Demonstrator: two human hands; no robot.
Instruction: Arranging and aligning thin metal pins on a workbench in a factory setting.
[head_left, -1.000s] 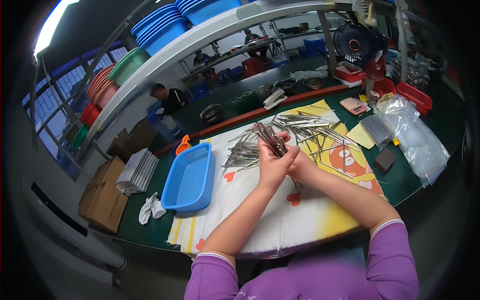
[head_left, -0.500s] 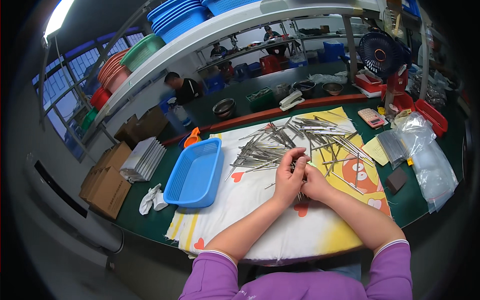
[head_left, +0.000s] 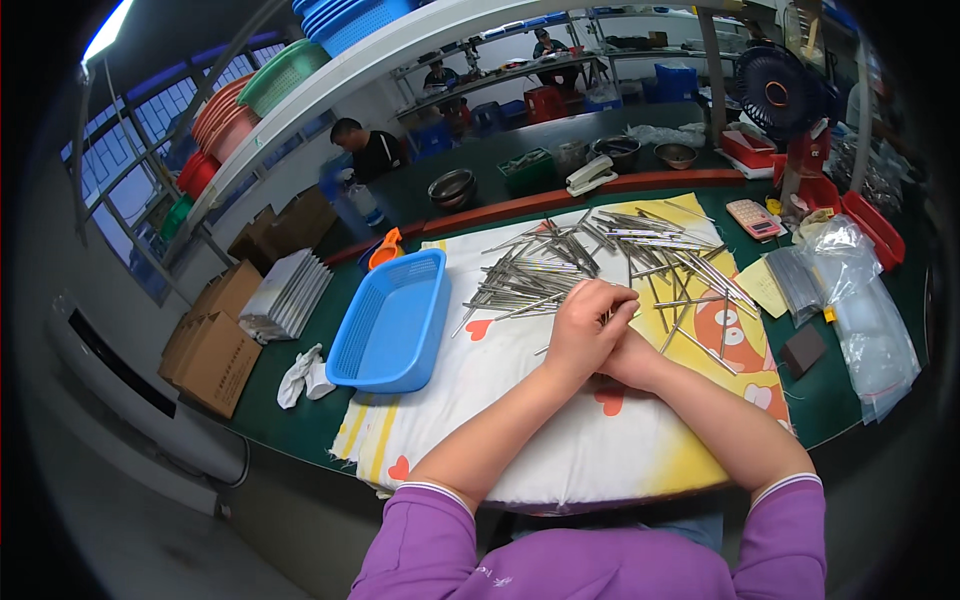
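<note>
My left hand (head_left: 588, 322) is closed and lies over my right hand (head_left: 632, 358), the two pressed together above the cloth. Fingers of the left hand curl over the right one, whose own fingers are mostly hidden. What they hold, if anything, cannot be made out. Just beyond them a loose heap of thin metal rods (head_left: 530, 280) spreads across the white and yellow patterned cloth (head_left: 520, 420). More rods (head_left: 690, 280) lie crossed at the right of the heap. Left of the rods stands a blue plastic basket (head_left: 385, 335) with nothing visible in it.
White gloves (head_left: 305, 377), stacked white packets (head_left: 285, 300) and cardboard boxes (head_left: 215, 360) are at the left. An orange scoop-like thing (head_left: 386, 248) is behind the basket. To the right are a calculator (head_left: 753, 219), a dark block (head_left: 802, 352) and plastic bags (head_left: 868, 330). A person (head_left: 370, 150) sits beyond.
My left hand has turned and folded further over the right, hiding its fingers and the small green bit seen between them before. The view has shifted slightly; the rods and basket look unchanged.
</note>
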